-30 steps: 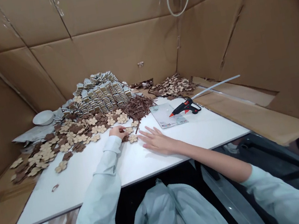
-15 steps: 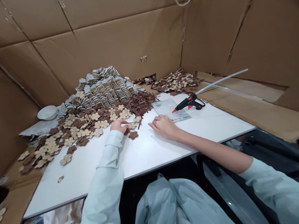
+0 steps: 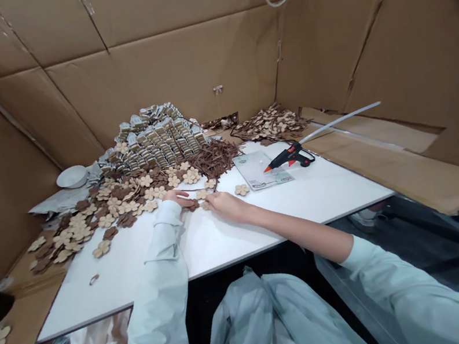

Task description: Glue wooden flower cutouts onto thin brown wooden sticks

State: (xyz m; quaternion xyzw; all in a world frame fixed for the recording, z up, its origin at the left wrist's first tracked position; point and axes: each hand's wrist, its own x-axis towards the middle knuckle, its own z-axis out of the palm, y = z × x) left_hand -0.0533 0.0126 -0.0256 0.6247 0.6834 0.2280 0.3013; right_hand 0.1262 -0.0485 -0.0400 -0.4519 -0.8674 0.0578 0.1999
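Observation:
My left hand (image 3: 178, 197) is at the front of the flower pile, fingers closed on what looks like a thin brown strip (image 3: 192, 190) that runs to the right. Its fingertips are partly hidden. Close by, my right hand (image 3: 227, 206) pinches the edge of a pale flower-shaped cutout (image 3: 205, 205) low over the white board. A light flower (image 3: 201, 194) lies just beyond the fingertips, and a dark brown flower (image 3: 193, 204) sits under my left fingers. Another light flower (image 3: 242, 190) lies to the right of my right hand.
A glue gun (image 3: 291, 156) rests on a clear printed sheet (image 3: 254, 163) at right. Behind are a heap of brown strips (image 3: 216, 158), stacked small packets (image 3: 158, 140) and mixed flowers (image 3: 123, 195). A white bowl (image 3: 72, 176) stands back left. Cardboard walls (image 3: 192, 55) enclose the white board (image 3: 151, 285).
My right hand has moved left to beside my left hand and now pinches a pale flower. A light flower shows where the right hand was. My left hand has shifted slightly left.

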